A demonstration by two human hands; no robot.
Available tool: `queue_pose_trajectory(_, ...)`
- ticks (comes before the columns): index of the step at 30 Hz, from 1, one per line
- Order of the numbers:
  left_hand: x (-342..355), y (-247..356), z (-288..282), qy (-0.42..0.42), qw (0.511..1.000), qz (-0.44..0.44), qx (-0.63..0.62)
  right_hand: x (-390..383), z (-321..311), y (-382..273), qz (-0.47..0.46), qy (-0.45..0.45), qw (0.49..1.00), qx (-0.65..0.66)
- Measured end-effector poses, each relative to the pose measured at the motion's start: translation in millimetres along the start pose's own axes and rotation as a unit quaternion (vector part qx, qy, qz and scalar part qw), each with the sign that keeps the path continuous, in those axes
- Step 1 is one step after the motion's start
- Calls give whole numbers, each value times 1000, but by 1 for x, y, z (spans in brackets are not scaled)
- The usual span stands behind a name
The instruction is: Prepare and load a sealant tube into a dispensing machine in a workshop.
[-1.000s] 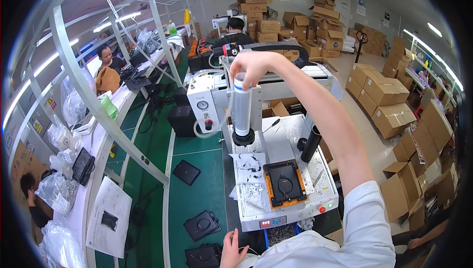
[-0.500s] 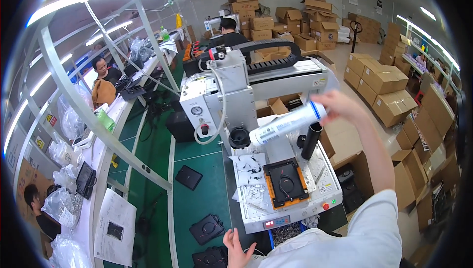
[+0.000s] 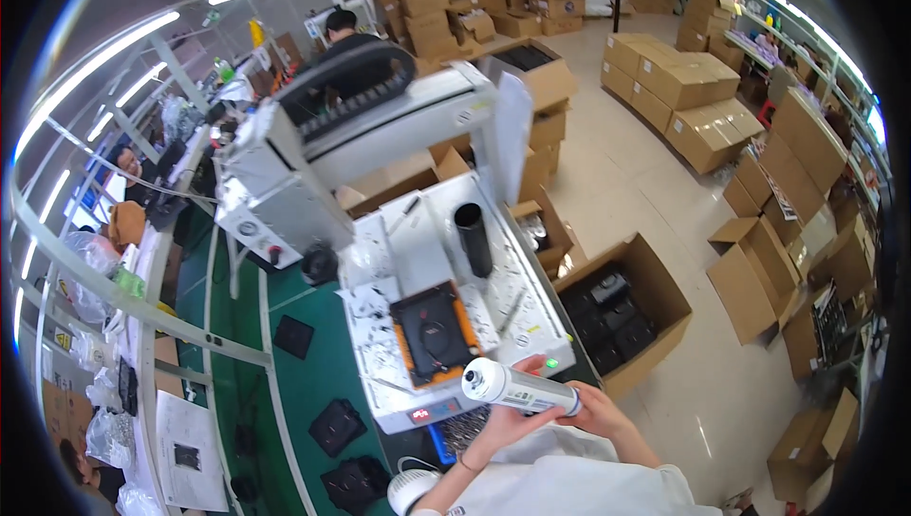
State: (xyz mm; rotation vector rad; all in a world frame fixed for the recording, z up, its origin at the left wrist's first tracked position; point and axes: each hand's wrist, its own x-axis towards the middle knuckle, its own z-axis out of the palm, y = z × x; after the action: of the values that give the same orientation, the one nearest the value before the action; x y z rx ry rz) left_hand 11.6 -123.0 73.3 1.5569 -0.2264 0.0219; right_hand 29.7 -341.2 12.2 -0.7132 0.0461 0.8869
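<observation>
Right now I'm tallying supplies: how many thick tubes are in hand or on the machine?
2: the white tube, held by the left hand and right hand, and the black tube, standing on the white machine. Others may be hidden.

The clothing is a loose white top (image 3: 588,489), its cloth rumpled into soft folds across the front. The sleeves (image 3: 678,489) are white too and leave both forearms (image 3: 634,444) bare. A thin dark band (image 3: 467,465) circles the left wrist (image 3: 478,453).
</observation>
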Motion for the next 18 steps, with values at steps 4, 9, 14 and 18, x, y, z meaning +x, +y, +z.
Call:
queue_pose_trajectory(4, 5, -31, 44, -1, 982, -190, -8, -23, -32, -19, -138, 91, 902, -398)
queue_pose_trajectory(9, 10, -96, 103, -53, 966, -136, 215, -4, -18, -47, -298, 104, 858, -406)
queue_pose_trajectory(14, 2, -125, 129, -37, 945, -181, 268, 13, -66, -56, -257, 234, 849, -399)
queue_pose_trajectory(18, -44, -154, 110, 8, 964, -215, 160, 16, -7, -121, -351, 134, 866, -330)
